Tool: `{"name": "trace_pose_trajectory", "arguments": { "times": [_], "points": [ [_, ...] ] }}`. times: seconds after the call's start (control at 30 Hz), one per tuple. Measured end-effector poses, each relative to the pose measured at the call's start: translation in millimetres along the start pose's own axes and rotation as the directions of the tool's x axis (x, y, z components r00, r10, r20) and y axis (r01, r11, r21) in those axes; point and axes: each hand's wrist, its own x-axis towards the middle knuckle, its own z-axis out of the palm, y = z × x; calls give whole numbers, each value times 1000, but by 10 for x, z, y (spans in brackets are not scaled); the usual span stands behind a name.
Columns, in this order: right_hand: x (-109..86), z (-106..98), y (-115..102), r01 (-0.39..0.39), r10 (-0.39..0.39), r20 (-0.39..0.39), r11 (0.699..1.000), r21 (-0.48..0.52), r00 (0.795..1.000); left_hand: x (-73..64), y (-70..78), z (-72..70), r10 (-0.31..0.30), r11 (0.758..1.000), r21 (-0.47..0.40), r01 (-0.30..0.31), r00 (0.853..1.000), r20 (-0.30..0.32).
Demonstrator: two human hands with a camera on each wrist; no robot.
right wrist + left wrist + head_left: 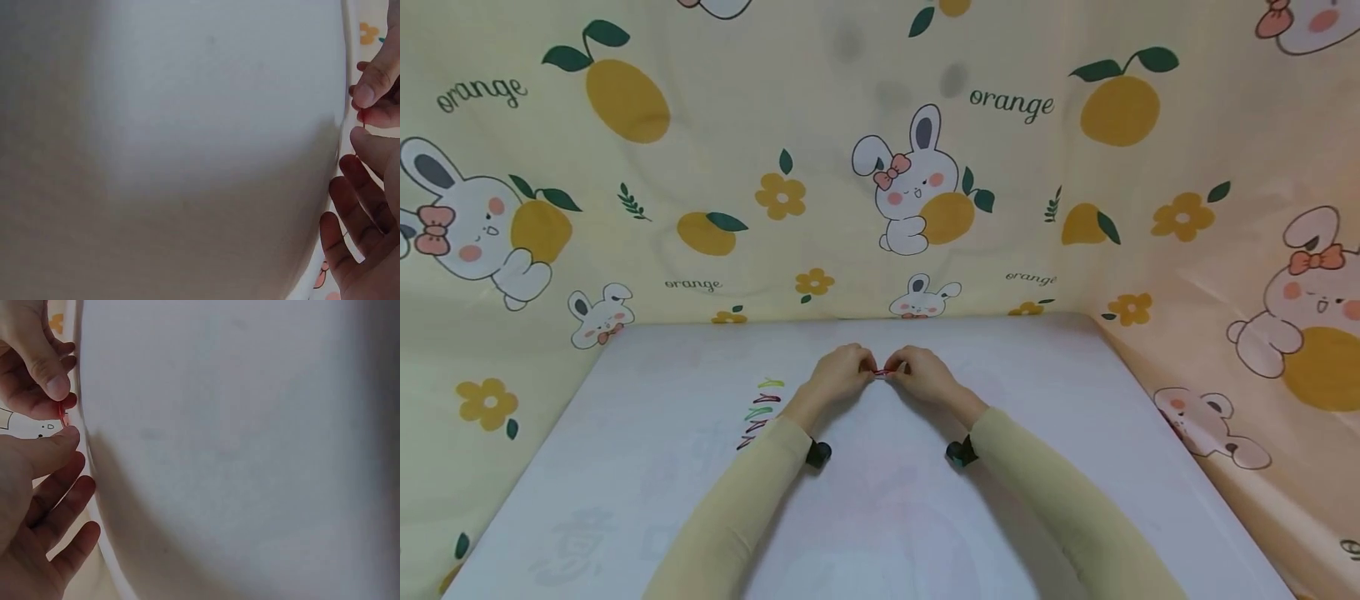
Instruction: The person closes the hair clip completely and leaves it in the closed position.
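Observation:
Over the far middle of the white table (880, 517), a small, thin red strip (882, 372) spans the gap between both hands. My left hand (841, 375) pinches one end between thumb and forefinger. On the other end, the thumb and forefinger of my right hand (922, 377) pinch it. In the left wrist view the red strip (64, 416) looks narrow, with a slim loop-like outline. It shows as a fine red line (364, 119) in the right wrist view. The fingertips hide both ends.
Left of my left forearm, several thin strips lie in a slanting row: a yellow-green strip (771, 383) at the far end, a green strip (758, 412) among red ones. A patterned curtain (820, 100) hangs behind the table's far edge and along its sides.

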Motion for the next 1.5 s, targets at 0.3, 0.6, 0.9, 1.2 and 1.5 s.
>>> {"name": "trace_pose_trajectory", "arguments": {
  "times": [0.3,0.6,0.9,1.2,1.5],
  "points": [
    [44,14,6,5,-5,9,1000,-10,1000,38,15,-2,-25,999,35,24,999,34],
    [46,28,38,7,-7,26,1000,20,1000,27,28,-7,-58,998,-13,59,997,52],
    [35,21,24,-3,2,27,999,34,1000,0,27,-13,-51,998,-30,53,997,53],
    [12,-7,6,-7,7,-7,998,61,1000,-54,23,-79,-57,997,-53,59,997,47],
    [-118,-59,-24,-78,91,-48,971,224,995,-278,11,-230,-42,997,-59,40,999,-31]
  ]
}}
